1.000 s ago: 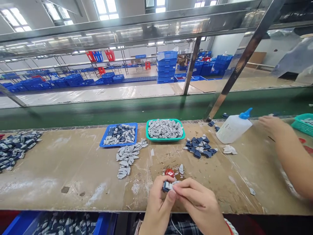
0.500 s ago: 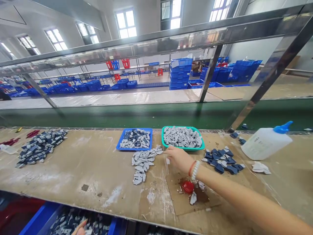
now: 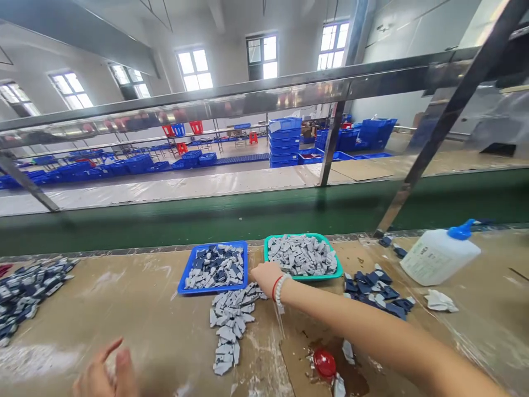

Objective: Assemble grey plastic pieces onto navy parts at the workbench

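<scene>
My right hand (image 3: 265, 274) reaches between the blue tray (image 3: 182, 288) and the green tray (image 3: 339, 270). Its fingers are bunched and point down at the upper end of a strip of light grey pieces (image 3: 231, 317); whatever is in the fingertips is hidden. The blue tray holds mixed grey and dark blue pieces (image 3: 217, 267), the green one grey pieces (image 3: 301, 255). Low at the left, my left hand (image 3: 105, 372) is slightly blurred above the table, thumb and forefinger apart with nothing visible between them.
A red round cap (image 3: 324, 363) sits on a wet cardboard piece. Dark blue pieces (image 3: 376, 289), crumpled white tissue (image 3: 440, 301) and a white bottle with blue nozzle (image 3: 440, 256) stand right. Another pile (image 3: 28, 292) lies far left. Metal posts (image 3: 413, 176) rise behind.
My left hand has risen from the blue crate below the table edge to above the tabletop. My right hand has shifted left, towards the blue tray. The view has tilted up and turned right.
</scene>
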The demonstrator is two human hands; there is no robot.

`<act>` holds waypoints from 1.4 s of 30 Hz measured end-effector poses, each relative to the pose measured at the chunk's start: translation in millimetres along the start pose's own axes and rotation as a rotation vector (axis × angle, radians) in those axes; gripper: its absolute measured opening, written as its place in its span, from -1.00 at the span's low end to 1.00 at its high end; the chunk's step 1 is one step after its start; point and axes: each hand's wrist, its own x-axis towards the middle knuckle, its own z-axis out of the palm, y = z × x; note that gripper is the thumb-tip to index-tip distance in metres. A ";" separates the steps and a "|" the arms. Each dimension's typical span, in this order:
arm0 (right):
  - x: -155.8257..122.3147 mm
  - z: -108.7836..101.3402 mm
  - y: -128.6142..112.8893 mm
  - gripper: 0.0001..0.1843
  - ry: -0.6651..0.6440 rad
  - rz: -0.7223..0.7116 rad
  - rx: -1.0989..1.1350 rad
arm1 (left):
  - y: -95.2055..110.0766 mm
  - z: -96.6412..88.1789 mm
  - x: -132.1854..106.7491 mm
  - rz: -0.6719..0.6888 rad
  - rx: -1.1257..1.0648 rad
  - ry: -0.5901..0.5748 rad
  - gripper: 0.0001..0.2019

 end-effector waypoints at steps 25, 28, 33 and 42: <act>-277.4 125.4 136.9 -0.82 0.609 0.292 0.400 | 350.9 226.5 -92.8 1.299 -0.030 -1.011 -0.76; -277.0 111.0 147.2 -0.80 0.479 0.242 0.366 | 356.0 221.4 -97.0 1.209 -0.066 -1.055 -0.80; -279.5 87.0 147.2 -0.78 0.428 0.189 0.412 | 356.6 180.9 -81.3 0.960 -0.287 -1.086 -0.82; -262.7 99.9 84.6 -0.80 0.503 0.067 0.625 | 227.9 71.8 -42.0 0.068 -0.865 -1.231 -0.74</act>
